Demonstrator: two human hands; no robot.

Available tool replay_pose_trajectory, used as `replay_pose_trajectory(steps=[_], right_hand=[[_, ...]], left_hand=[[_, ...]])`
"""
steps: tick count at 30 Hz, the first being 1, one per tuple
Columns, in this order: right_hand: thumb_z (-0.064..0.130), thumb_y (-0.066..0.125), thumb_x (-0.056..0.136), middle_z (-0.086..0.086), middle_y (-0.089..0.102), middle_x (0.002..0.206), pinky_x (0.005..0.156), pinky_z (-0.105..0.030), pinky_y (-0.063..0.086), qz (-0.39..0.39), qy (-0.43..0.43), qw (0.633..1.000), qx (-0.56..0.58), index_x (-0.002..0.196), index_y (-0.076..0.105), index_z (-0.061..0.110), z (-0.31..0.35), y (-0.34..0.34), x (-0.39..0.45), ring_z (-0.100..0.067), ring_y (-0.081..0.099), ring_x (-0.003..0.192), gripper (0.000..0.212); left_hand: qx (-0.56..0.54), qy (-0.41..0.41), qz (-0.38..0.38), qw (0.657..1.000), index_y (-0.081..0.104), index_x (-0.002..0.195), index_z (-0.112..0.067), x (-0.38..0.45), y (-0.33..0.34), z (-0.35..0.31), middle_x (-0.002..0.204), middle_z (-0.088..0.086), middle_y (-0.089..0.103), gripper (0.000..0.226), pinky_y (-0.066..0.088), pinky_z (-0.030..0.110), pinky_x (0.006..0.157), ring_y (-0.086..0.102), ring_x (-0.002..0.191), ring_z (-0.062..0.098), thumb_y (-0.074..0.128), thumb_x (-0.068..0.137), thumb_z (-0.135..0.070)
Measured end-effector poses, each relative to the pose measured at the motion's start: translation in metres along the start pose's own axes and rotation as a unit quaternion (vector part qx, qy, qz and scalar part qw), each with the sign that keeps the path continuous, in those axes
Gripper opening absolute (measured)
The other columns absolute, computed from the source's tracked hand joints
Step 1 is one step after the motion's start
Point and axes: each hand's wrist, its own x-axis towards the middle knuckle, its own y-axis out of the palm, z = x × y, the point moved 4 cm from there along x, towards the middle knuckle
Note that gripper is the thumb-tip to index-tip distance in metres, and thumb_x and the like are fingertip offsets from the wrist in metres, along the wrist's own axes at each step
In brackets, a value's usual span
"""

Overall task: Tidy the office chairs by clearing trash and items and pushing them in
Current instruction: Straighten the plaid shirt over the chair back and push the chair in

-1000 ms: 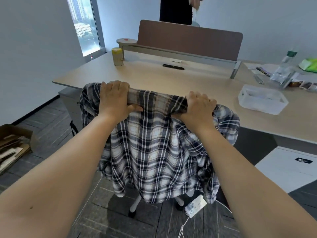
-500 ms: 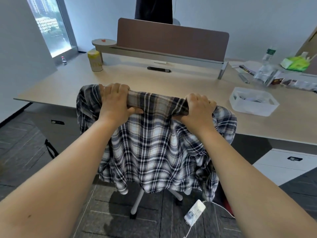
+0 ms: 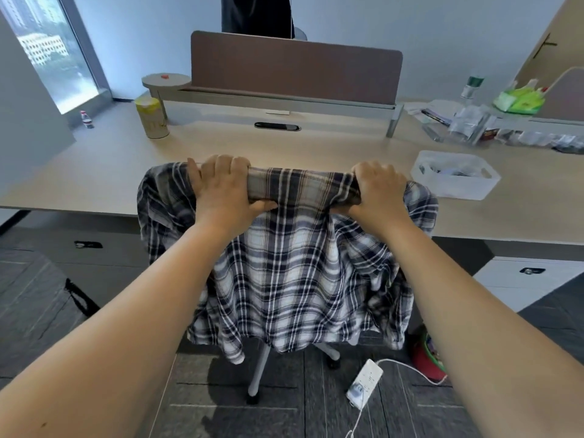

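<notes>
An office chair stands in front of me with its back toward me; only its white base leg (image 3: 259, 368) shows. A navy-and-white plaid shirt (image 3: 294, 270) is draped over the backrest and hides it. My left hand (image 3: 226, 188) grips the top edge of the backrest through the shirt, left of centre. My right hand (image 3: 379, 189) grips the same top edge at the right. The chair's top sits at the front edge of the beige desk (image 3: 316, 143).
On the desk stand a yellow-lidded can (image 3: 151, 116) at the back left, a clear plastic bin (image 3: 455, 173) at the right and clutter with a bottle (image 3: 472, 86) beyond. A white power strip (image 3: 363, 384) with cable lies on the floor by the chair's base. A person stands behind the brown divider (image 3: 294, 67).
The chair has moved left to right along the desk and closer to its edge, with both hands holding the backrest as before. The cardboard box at the left has left the view.
</notes>
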Motion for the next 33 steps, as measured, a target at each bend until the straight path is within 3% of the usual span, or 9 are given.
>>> replay_pose_trajectory(steps=[5, 9, 12, 14, 19, 22, 24, 30, 33], right_hand=[[0.032, 0.065, 0.075, -0.013, 0.045, 0.126, 0.102, -0.037, 0.028, -0.024, 0.016, 0.996, 0.083, 0.123, 0.046, 0.01, -0.001, -0.008, -0.028, -0.031, 0.038, 0.12, 0.056], [0.019, 0.057, 0.084, -0.015, 0.052, 0.121, 0.093, -0.028, 0.033, -0.08, 0.084, 0.978, 0.176, 0.117, 0.053, 0.005, -0.031, -0.033, -0.063, -0.028, 0.045, 0.116, 0.036], [0.016, 0.052, 0.088, -0.013, 0.063, 0.102, 0.071, -0.023, 0.034, -0.101, 0.173, 0.954, 0.224, 0.102, 0.061, 0.001, -0.073, -0.063, -0.097, -0.021, 0.053, 0.09, 0.023], [0.017, 0.052, 0.088, -0.008, 0.06, 0.091, 0.071, -0.022, 0.034, -0.118, 0.224, 0.936, 0.246, 0.099, 0.064, 0.0, -0.104, -0.085, -0.127, -0.016, 0.051, 0.085, 0.023], [0.018, 0.053, 0.087, -0.003, 0.06, 0.079, 0.072, -0.028, 0.04, -0.189, 0.337, 0.887, 0.251, 0.083, 0.062, 0.012, -0.193, -0.142, -0.224, -0.017, 0.054, 0.081, 0.011], [0.019, 0.052, 0.088, 0.002, 0.058, 0.069, 0.065, -0.028, 0.041, -0.225, 0.393, 0.858, 0.242, 0.079, 0.059, 0.013, -0.249, -0.179, -0.296, -0.016, 0.054, 0.073, 0.012], [0.019, 0.052, 0.088, 0.001, 0.058, 0.07, 0.065, -0.029, 0.042, -0.248, 0.426, 0.838, 0.233, 0.077, 0.059, 0.015, -0.284, -0.206, -0.348, -0.017, 0.054, 0.072, 0.014], [0.015, 0.052, 0.086, -0.017, 0.063, 0.08, 0.071, -0.034, 0.046, -0.313, 0.506, 0.782, 0.186, 0.07, 0.058, 0.014, -0.381, -0.285, -0.505, -0.024, 0.057, 0.079, 0.017], [0.013, 0.052, 0.085, -0.026, 0.065, 0.084, 0.074, -0.037, 0.045, -0.336, 0.543, 0.748, 0.178, 0.078, 0.063, -0.001, -0.417, -0.313, -0.574, -0.035, 0.059, 0.081, 0.02]], left_hand=[[0.036, 0.096, 0.021, 0.995, 0.022, 0.138, -0.014, -0.018, -0.004, -0.041, 0.15, 0.012, 0.015, 0.071, -0.009, 0.051, 0.115, 0.001, 0.143, 0.029, 0.058, 0.082, -0.036], [-0.087, 0.207, -0.004, 0.974, 0.045, 0.127, -0.009, -0.039, -0.01, -0.101, 0.137, 0.011, 0.042, 0.044, 0.021, 0.04, 0.111, 0.031, 0.131, 0.029, 0.052, 0.087, -0.025], [-0.221, 0.22, 0.077, 0.947, 0.055, 0.116, -0.007, -0.054, -0.001, -0.149, 0.118, 0.012, 0.06, 0.03, 0.04, 0.032, 0.091, 0.053, 0.11, 0.027, 0.05, 0.089, -0.019], [-0.279, 0.209, 0.136, 0.927, 0.058, 0.11, -0.006, -0.066, 0.007, -0.186, 0.108, 0.011, 0.065, 0.025, 0.043, 0.03, 0.084, 0.058, 0.101, 0.026, 0.051, 0.089, -0.017], [-0.305, 0.276, 0.226, 0.883, 0.06, 0.1, -0.004, -0.111, 0.026, -0.301, 0.092, 0.003, 0.056, 0.019, 0.04, 0.017, 0.068, 0.054, 0.09, 0.021, 0.051, 0.088, -0.015], [-0.326, 0.321, 0.262, 0.85, 0.06, 0.088, -0.013, -0.151, 0.037, -0.378, 0.088, 0.002, 0.057, 0.01, 0.045, 0.032, 0.072, 0.057, 0.091, 0.026, 0.052, 0.087, -0.017], [-0.339, 0.35, 0.278, 0.828, 0.061, 0.09, -0.012, -0.187, 0.039, -0.43, 0.087, 0.0, 0.058, 0.012, 0.041, 0.028, 0.064, 0.055, 0.087, 0.021, 0.052, 0.087, -0.018], [-0.344, 0.414, 0.318, 0.78, 0.06, 0.091, -0.017, -0.306, 0.049, -0.58, 0.087, -0.005, 0.056, 0.013, 0.035, 0.026, 0.073, 0.052, 0.087, 0.015, 0.05, 0.089, -0.025], [-0.35, 0.432, 0.341, 0.758, 0.061, 0.098, -0.013, -0.36, 0.054, -0.639, 0.092, -0.003, 0.057, 0.019, 0.036, 0.028, 0.075, 0.052, 0.089, 0.015, 0.049, 0.09, -0.025]])
